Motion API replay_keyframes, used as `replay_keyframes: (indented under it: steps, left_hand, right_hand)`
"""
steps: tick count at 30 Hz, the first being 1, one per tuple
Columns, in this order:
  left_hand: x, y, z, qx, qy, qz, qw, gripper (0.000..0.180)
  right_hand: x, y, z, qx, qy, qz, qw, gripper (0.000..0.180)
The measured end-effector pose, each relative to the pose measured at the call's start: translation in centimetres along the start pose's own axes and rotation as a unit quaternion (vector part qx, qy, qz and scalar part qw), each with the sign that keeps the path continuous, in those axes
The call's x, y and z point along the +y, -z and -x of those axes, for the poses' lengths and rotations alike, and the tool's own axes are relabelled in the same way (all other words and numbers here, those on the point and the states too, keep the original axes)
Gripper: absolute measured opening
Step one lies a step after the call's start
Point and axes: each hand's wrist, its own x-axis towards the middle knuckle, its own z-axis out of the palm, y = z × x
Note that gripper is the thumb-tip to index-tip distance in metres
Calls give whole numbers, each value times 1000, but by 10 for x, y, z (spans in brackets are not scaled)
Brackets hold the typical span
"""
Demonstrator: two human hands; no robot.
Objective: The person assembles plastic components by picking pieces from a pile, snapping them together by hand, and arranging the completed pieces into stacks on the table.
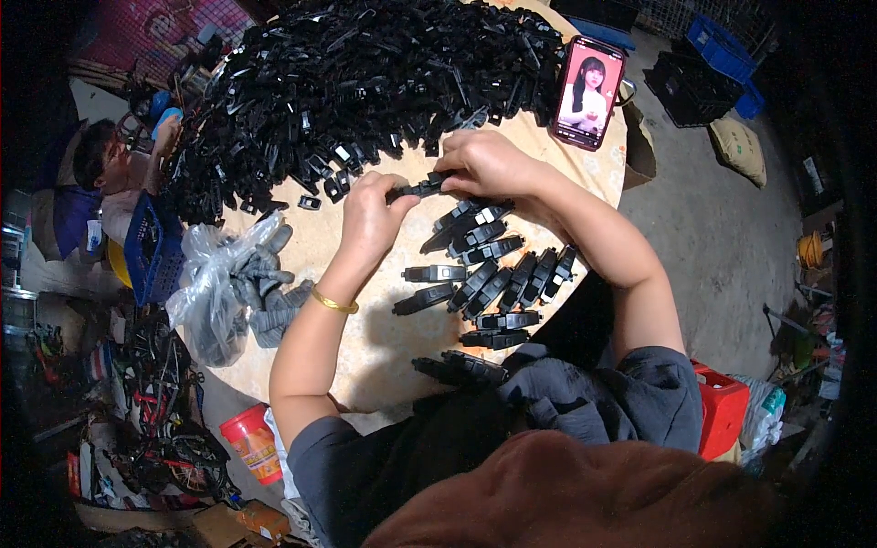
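Note:
A small black plastic part (423, 189) is held between my two hands above the round table (365, 347). My left hand (373, 208) pinches its left end with thumb and fingers. From the other side, my right hand (484, 166) grips the right end, its fingers bent over the part and hiding some of it. Just below my right hand, several similar black plastic pieces (493, 288) lie in loose rows. Beyond my hands spreads a large heap of black plastic parts (365, 82), with a few loose ones at its near edge.
A phone (589, 91) showing a video leans at the table's right. A clear plastic bag (215, 292) and grey gloves (274, 297) lie left. Another person (119, 173) sits at the far left near a blue basket (155, 251). A red bucket (251, 443) stands on the floor.

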Motion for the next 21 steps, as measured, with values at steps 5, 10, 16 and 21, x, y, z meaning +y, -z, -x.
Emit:
replay_keyframes:
  steps: [5, 10, 16, 21]
  left_hand:
    - [-5, 0, -1, 2, -26, 12, 1000, 19]
    - [-7, -4, 1, 15, -21, 51, 998, 18]
    - [4, -11, 5, 13, -34, 52, 998, 18]
    - [3, -1, -4, -124, -49, 117, 984, 19]
  right_hand:
    - [-1, -2, -2, -2, 14, -5, 1000, 25]
    - [0, -14, -5, 32, 41, -20, 998, 24]
    - [1, -17, -3, -7, 30, -64, 997, 25]
    - [11, -14, -6, 5, -43, -138, 989, 23]
